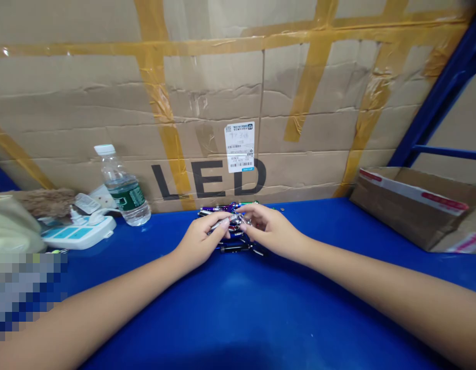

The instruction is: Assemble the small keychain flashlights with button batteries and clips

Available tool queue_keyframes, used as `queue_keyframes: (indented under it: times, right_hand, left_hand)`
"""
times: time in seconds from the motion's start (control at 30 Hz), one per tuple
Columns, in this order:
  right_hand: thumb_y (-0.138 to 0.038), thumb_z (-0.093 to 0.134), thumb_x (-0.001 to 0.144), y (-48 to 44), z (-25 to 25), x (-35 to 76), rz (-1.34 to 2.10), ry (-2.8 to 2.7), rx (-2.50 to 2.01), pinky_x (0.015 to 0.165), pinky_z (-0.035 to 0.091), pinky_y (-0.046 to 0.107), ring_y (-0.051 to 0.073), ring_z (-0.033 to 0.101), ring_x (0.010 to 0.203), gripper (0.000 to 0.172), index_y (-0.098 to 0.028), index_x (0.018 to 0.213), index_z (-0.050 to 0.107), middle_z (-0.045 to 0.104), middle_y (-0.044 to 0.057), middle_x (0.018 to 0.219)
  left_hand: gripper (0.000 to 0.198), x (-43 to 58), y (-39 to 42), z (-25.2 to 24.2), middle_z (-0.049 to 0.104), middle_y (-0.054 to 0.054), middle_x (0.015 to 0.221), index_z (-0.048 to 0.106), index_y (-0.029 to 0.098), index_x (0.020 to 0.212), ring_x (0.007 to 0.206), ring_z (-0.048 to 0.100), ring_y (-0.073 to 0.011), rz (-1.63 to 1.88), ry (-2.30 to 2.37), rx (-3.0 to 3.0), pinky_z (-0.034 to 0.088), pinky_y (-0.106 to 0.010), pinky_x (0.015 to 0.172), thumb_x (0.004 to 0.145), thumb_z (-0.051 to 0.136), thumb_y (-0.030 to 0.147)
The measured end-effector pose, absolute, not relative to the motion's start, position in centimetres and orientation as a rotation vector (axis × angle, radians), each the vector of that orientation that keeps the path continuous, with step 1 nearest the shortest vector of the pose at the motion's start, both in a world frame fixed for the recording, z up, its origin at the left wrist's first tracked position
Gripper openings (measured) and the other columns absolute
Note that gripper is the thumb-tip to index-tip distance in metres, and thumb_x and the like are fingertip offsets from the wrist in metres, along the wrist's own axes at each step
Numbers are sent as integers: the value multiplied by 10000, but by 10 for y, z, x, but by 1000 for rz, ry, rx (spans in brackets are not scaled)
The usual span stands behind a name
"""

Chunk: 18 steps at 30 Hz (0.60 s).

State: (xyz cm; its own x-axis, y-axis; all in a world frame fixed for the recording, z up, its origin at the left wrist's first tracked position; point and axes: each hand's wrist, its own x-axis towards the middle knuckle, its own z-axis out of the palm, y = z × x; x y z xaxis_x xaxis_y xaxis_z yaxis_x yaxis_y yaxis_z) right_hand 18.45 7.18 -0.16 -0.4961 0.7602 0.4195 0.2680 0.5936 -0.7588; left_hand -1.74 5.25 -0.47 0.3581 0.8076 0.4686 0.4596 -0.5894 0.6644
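Several pens (234,248) in black, purple, blue and silver lie in a heap on the blue tabletop, close to the cardboard. Over this heap my left hand (204,234) is closed, with thumb and fingers pinching a slim silvery pen (234,218). From the other side, my right hand (272,228) has its fingertips curled around the pen's right end. Both hands meet just above the pile and hide part of it. Small details of the held pen are blurred.
A large taped cardboard box (207,128) marked LED stands behind the blue tabletop (238,308). On the left are a water bottle (126,192), a white power strip (79,232) and a pale bag (14,226). An open carton (407,205) sits at right, beside a blue metal frame (434,108).
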Motion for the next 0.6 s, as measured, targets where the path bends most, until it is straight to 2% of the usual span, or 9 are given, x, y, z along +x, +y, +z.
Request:
queue_keyframes:
  times: [0.2,0.4,0.6]
  right_hand:
    - [-298,614,804,77,2,187,1064,-1791,-874,479,481,228,93,556,556,264,-189,1043,586,597,-8,720]
    - [-282,607,823,76,4,186,1165,-1708,-789,475,493,212,87,561,548,290,-192,1097,579,583,-26,651]
    - [-254,562,850,76,5,186,1251,-1688,-772,521,514,229,87,574,559,265,-182,1105,568,590,-27,651]
  left_hand:
    - [290,-19,55,-4,687,-27,782,629,153,1047,698,634,-150,1109,1204,2159,510,-277,683,880,469,329]
    - [278,-18,53,-4,696,-39,881,639,176,1055,745,629,-156,1047,1177,2357,500,-288,719,886,458,303]
    - [289,-18,53,-4,681,-31,841,618,176,1079,737,616,-151,1013,1128,2380,484,-285,728,914,428,317]
